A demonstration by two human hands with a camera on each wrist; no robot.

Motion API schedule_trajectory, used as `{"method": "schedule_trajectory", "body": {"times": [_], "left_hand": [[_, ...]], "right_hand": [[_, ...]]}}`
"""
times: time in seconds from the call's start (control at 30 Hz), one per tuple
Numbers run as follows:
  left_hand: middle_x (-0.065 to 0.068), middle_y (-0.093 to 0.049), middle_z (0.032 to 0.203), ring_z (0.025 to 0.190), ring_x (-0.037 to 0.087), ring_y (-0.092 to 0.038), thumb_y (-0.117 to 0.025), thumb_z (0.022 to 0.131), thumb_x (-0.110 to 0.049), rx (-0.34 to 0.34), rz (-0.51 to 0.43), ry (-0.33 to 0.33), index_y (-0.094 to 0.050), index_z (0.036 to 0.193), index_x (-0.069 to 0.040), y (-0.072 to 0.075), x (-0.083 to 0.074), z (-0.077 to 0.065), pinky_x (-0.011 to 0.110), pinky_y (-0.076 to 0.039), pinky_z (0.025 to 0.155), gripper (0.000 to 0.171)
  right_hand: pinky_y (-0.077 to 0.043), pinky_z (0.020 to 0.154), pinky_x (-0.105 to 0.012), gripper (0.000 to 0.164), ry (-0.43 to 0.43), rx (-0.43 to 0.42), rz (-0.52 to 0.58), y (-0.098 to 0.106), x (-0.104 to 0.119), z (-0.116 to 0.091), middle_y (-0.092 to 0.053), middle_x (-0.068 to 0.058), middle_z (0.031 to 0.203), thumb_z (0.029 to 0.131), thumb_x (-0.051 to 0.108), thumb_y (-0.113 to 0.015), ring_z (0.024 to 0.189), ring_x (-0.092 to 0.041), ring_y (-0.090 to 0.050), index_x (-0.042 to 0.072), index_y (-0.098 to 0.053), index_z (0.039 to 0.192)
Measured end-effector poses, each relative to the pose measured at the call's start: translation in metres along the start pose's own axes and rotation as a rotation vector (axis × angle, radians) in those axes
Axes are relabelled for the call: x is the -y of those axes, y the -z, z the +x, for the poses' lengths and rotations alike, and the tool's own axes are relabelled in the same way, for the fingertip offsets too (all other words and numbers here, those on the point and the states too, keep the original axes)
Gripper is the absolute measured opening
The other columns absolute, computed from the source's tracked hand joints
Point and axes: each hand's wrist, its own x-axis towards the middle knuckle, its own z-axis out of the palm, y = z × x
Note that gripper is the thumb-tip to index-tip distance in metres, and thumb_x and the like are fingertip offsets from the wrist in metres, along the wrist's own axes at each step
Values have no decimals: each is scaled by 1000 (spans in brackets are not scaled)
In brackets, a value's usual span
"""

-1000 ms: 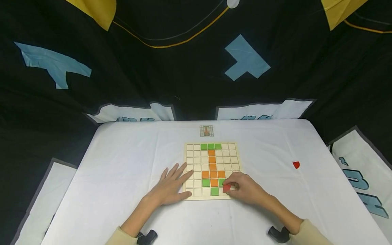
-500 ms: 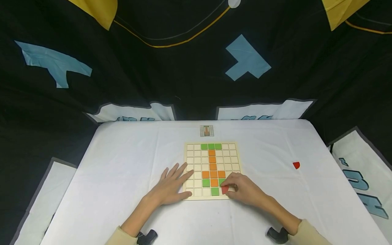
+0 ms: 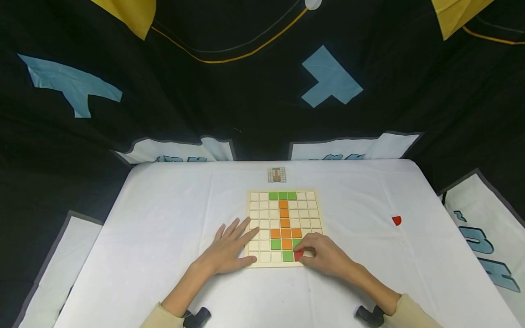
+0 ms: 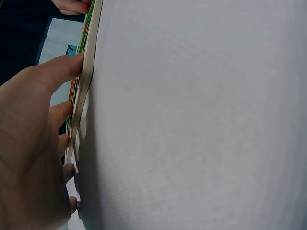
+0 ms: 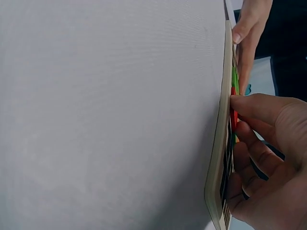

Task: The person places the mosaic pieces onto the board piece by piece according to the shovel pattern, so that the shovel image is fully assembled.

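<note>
A pale wooden grid board [image 3: 264,266] lies on the table, with green tiles [image 3: 283,196] along its top row and orange tiles [image 3: 285,223] running down the middle. My right hand [image 3: 330,255] pinches a red tile [image 3: 298,257] with thumb and forefinger at the bottom row, right beside a green tile [image 3: 288,256]. In the right wrist view the red tile [image 5: 233,112] shows between the fingertips, low over the board. My left hand [image 3: 227,250] rests with straight, spread fingers on the board's left edge; in the left wrist view its thumb [image 4: 67,69] touches that edge.
Behind the board lies a small pattern card [image 3: 276,175] printed with a grid. A red piece with one rounded side [image 3: 396,221] lies to the right on the white tablecloth [image 3: 164,205]. A black curtain [image 3: 262,100] hangs beyond the table's far edge.
My right hand has moved slightly left and down with the red tile, which now sits closer to the green tile in the bottom row. The left hand has stayed still.
</note>
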Motion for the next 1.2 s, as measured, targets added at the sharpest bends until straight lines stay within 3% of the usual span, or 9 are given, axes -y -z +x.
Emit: {"method": "schedule_trajectory", "body": {"times": [0.63, 0.93, 1.2], "left_hand": [[8, -16, 166, 151, 36, -9, -58, 94, -55, 10, 9, 0, -37, 156, -22, 1, 0, 1, 62, -7, 116, 73], [8, -16, 166, 150, 36, -9, -59, 94, -55, 9, 9, 4, -38, 156, -23, 2, -1, 1, 62, -7, 116, 73], [8, -15, 166, 151, 35, -9, -59, 93, -56, 12, -1, 8, -37, 156, -23, 0, -1, 1, 61, -7, 116, 74]], "right_hand": [[-49, 82, -31, 19, 32, 9, 32, 1, 1, 1, -69, 14, 96, 86, 3, -75, 90, -7, -60, 14, -80, 101], [-50, 78, -29, 20, 82, -35, 48, -3, 0, 1, -69, 12, 95, 84, -1, -75, 88, -6, -61, 12, -80, 98], [-50, 79, -30, 18, 2, -41, 30, 2, -1, -3, -67, 14, 99, 86, 7, -76, 90, -7, -59, 15, -79, 102]]}}
